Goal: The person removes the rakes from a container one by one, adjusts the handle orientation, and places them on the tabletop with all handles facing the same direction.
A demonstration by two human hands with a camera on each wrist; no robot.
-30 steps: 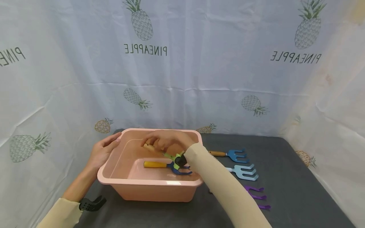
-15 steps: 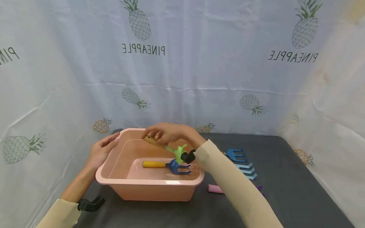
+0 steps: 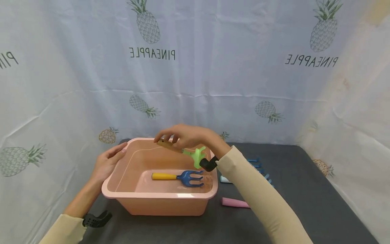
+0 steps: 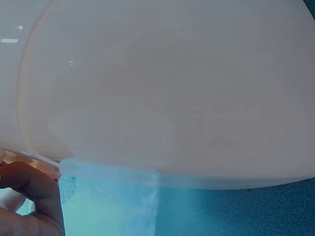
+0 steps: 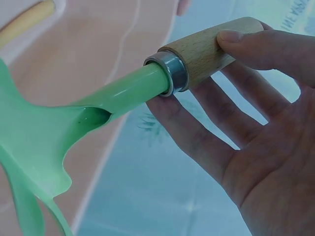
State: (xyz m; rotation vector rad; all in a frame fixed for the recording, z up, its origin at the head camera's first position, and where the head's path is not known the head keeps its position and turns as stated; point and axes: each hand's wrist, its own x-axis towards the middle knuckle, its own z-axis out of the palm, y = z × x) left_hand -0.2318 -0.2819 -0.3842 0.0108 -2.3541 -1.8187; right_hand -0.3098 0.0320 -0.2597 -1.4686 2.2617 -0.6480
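My right hand (image 3: 190, 136) holds a green hand fork (image 3: 197, 156) by its wooden handle (image 5: 206, 51), above the right back part of a pink plastic basin (image 3: 164, 206). In the right wrist view the thumb presses on one side of the handle and the fingers lie under it; a metal collar joins handle and green head. My left hand (image 3: 109, 162) grips the basin's left rim. The left wrist view shows its bent fingers (image 4: 42, 189) at the edge of the basin wall (image 4: 157, 88). Inside the basin lies a blue hand fork (image 3: 186, 178) with a yellow handle.
Right of the basin, partly behind my right forearm, lie a pink handle (image 3: 234, 202), a pale blue handle (image 3: 225, 179) and some blue tines (image 3: 257, 165). A dark tabletop (image 3: 317, 203) carries everything. A pineapple-print curtain (image 3: 195, 74) hangs at the back and sides.
My right hand has lifted the green fork up and to the right from inside the basin, uncovering the blue fork's tines. My left hand keeps its hold on the rim.
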